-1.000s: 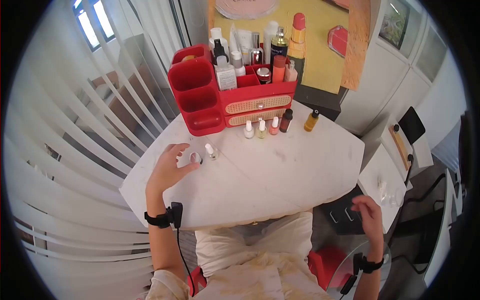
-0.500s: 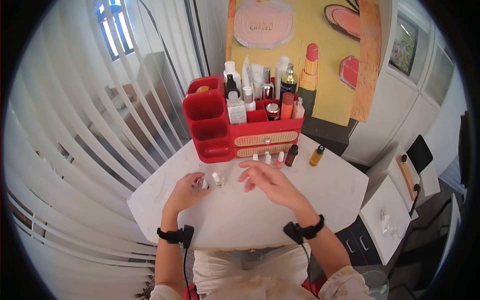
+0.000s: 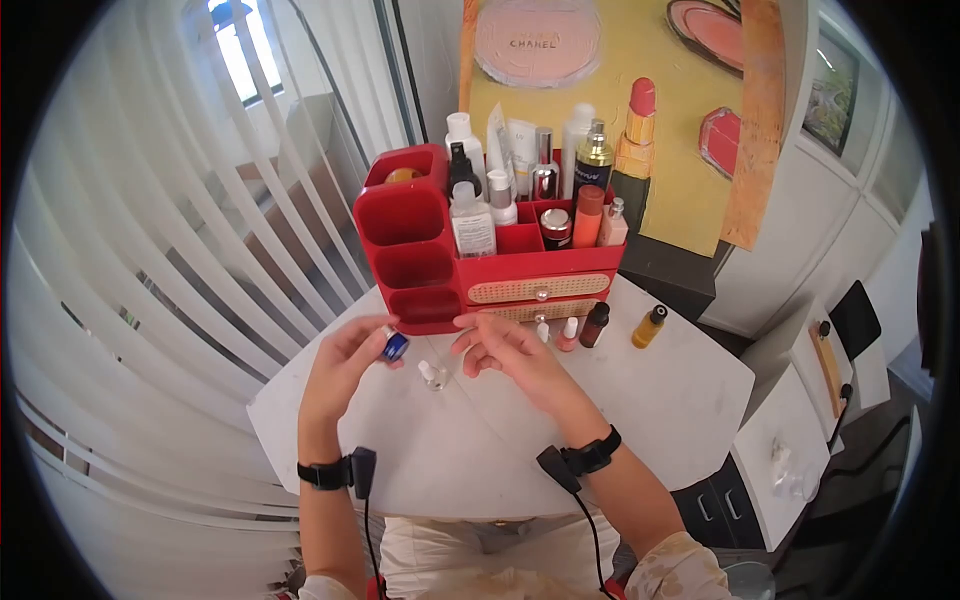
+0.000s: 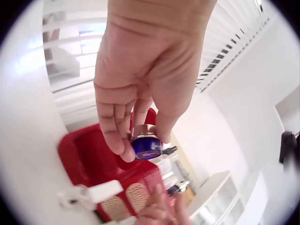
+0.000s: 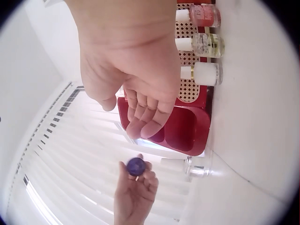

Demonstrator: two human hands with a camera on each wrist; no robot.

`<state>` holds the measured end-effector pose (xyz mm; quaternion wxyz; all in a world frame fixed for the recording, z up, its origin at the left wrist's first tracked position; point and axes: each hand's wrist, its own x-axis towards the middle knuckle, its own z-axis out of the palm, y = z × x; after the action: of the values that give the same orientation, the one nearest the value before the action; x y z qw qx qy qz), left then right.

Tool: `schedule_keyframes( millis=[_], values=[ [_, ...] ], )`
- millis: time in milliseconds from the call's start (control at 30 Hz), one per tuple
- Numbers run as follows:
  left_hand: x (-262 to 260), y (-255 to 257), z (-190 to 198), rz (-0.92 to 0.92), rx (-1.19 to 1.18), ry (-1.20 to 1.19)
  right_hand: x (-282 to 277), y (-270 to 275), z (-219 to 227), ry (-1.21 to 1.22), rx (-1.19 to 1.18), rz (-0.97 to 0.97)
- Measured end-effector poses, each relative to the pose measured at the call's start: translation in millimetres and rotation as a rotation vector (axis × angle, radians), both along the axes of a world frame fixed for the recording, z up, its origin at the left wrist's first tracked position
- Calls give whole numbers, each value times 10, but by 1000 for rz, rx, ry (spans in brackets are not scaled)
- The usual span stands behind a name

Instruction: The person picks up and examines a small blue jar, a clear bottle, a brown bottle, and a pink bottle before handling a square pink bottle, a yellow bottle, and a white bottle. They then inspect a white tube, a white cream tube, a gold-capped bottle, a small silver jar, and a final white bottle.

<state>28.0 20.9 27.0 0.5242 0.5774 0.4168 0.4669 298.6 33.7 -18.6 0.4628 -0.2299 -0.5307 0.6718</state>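
Between thumb and fingers, my left hand [image 3: 338, 368] pinches a small blue cosmetic jar [image 3: 396, 346] above the left part of the table. In the left wrist view the jar [image 4: 146, 147] is tilted, its silvery lid against the fingers and its blue base facing out. My right hand [image 3: 515, 362] hovers to the right of it with loosely bent fingers and nothing in them. On the tabletop between the hands stands a clear nail polish bottle [image 3: 432, 376] with a white cap.
A red cosmetics organizer [image 3: 535, 262] full of bottles stands at the back. Along its front are several nail polish bottles, partly hidden by my right hand, including a pink one [image 3: 568, 336]. A dark brown bottle [image 3: 594, 325] and an amber bottle [image 3: 649, 327] stand farther right.
My left hand has taken hold of the jar and raised it off the table, tilting it. My right hand has come up from beside the table to near the left hand.
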Motion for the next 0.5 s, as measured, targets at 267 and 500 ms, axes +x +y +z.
schedule_keyframes(
  millis=[267,500],
  values=[
    [783,337,69,-290,134,-159,134,-22,18,200,-125,-20],
    [805,380,-92,-268,124,-225,108,-45,23,310,-177,5]
  ],
)
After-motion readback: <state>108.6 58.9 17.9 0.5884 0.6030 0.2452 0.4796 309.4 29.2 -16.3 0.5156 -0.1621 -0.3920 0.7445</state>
